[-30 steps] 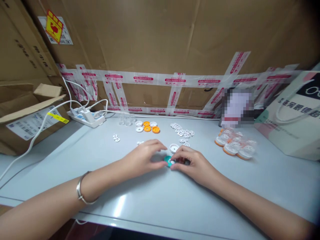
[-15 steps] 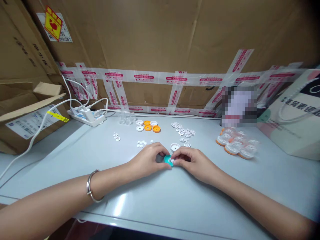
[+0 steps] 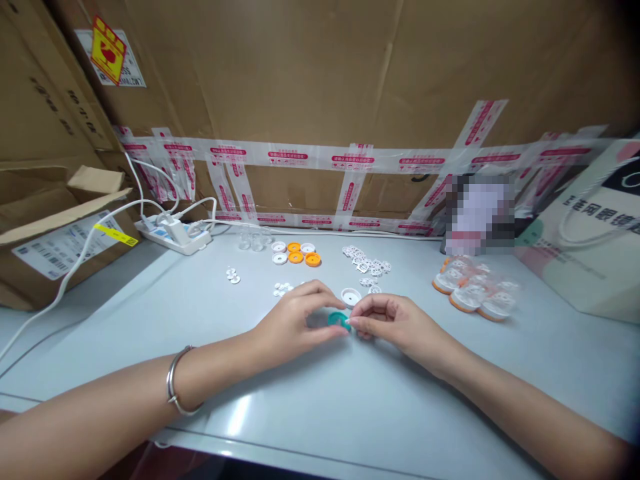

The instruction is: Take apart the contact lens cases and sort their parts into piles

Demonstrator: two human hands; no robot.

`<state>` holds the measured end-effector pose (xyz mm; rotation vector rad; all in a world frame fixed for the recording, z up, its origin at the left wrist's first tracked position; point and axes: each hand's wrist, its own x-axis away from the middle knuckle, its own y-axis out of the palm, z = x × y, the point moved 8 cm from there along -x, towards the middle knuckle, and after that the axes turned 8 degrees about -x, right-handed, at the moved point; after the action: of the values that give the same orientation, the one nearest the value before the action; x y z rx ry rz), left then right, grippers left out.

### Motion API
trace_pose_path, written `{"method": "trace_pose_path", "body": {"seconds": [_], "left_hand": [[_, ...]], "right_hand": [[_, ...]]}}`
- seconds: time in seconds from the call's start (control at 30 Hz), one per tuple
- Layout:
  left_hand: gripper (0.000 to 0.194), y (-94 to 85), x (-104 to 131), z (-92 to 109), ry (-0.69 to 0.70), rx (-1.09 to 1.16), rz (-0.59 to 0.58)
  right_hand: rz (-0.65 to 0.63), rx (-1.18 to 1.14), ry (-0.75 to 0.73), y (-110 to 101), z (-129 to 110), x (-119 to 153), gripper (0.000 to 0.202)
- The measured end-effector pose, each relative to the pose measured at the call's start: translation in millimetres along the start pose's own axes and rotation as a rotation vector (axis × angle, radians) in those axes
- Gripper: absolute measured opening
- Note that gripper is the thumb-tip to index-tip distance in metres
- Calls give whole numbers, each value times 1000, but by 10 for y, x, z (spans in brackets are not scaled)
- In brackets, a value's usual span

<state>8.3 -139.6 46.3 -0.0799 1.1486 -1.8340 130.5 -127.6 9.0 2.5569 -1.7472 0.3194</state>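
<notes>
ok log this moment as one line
left hand: curved around round teal plastic dish, contact unclear | right hand: pinching small white piece at dish's right edge

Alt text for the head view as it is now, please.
Two bare hands, left and right, meet around a small teal dish on a pale table; white and orange rings sit behind, before taped cardboard.

On your table [image 3: 280, 393], the discs [image 3: 295, 257] lie between the cups [image 3: 256, 240], left, and openwork pieces [image 3: 367, 261], right.
</notes>
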Motion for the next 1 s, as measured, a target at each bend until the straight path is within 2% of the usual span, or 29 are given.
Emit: {"method": "trace_pose_path", "body": {"seconds": [0.07, 0.17, 0.27, 0.37, 0.47, 0.6, 0.73, 0.8, 0.87, 0.93, 1.0], "left_hand": [[15, 11, 17, 79, 31, 26, -8], [11, 20, 24, 117, 2, 59, -17], [12, -43, -8, 60, -58, 47, -47], [10, -236, -64, -155, -165, -34, -47], [12, -405, -96, -487, -292, -116, -66], [15, -397, -90, -819, -349, -152, -159], [16, -349, -81, -945, -356, -169, -188], [16, -352, -86, -940, -356, -197, -186], [16, -383, -107, -843, -311, -257, -140], [15, -385, -129, -638, -203, -280, -76], [15, -290, -127, -392, -82, -233, -75]], "right_hand": [[-28, -60, 32, 47, 8, 21, 24], [-56, -110, 61, 93, 48, 28, 27], [-15, -11, -27, 49, 23, 16, 25], [95, 224, -231, -42, -102, 36, 19], [141, 440, -381, -45, -179, 68, 20], [107, 565, -424, 5, -158, 55, 24], [82, 587, -404, 25, -134, 35, 24], [76, 583, -394, 31, -134, 34, 23], [75, 579, -383, 36, -134, 34, 22], [74, 578, -375, 44, -131, 31, 21], [70, 578, -373, 54, -122, 24, 19]]}}
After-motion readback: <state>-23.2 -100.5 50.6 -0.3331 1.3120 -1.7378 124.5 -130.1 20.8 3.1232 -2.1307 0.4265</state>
